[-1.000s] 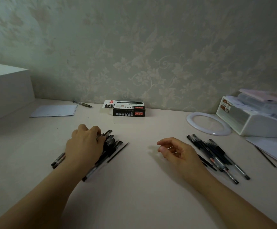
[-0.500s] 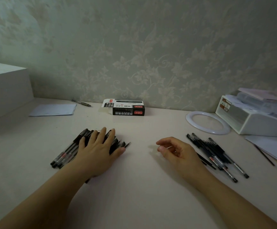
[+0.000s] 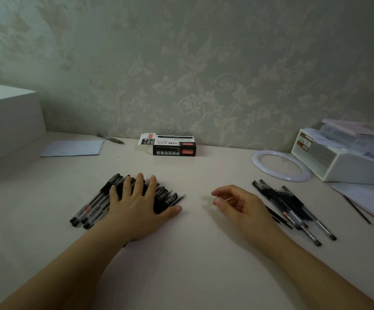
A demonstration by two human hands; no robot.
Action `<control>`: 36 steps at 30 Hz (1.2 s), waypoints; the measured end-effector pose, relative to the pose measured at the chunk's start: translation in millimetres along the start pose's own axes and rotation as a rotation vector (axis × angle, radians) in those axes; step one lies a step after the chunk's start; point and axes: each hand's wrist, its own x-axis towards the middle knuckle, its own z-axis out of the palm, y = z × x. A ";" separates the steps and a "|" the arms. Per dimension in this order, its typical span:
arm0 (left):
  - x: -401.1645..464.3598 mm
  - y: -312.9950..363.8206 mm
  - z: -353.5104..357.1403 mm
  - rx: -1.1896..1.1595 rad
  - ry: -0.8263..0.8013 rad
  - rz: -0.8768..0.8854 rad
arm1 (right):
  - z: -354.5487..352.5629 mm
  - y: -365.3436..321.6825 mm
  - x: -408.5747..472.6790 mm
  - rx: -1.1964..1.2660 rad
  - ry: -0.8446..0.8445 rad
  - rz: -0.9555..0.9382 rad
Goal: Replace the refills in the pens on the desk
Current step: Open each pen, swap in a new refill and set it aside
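Black pens (image 3: 96,204) under flat left hand (image 3: 136,204).

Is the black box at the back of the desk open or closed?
Open: the black box lies on its side, its white end flap folded out at the left. Its contents cannot be seen.

You have a smooth, pale surface (image 3: 203,253) with a faint sheen, and the pens (image 3: 92,204) near its left edge look like clear and black plastic. The box (image 3: 173,147) by the back edge is printed card, slightly glossy, and the ring (image 3: 279,164) towards the right edge looks like smooth white plastic.
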 end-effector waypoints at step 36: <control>-26.8 43.2 -18.9 -0.257 0.324 0.451 | -61.1 -0.7 4.4 -0.844 0.298 0.174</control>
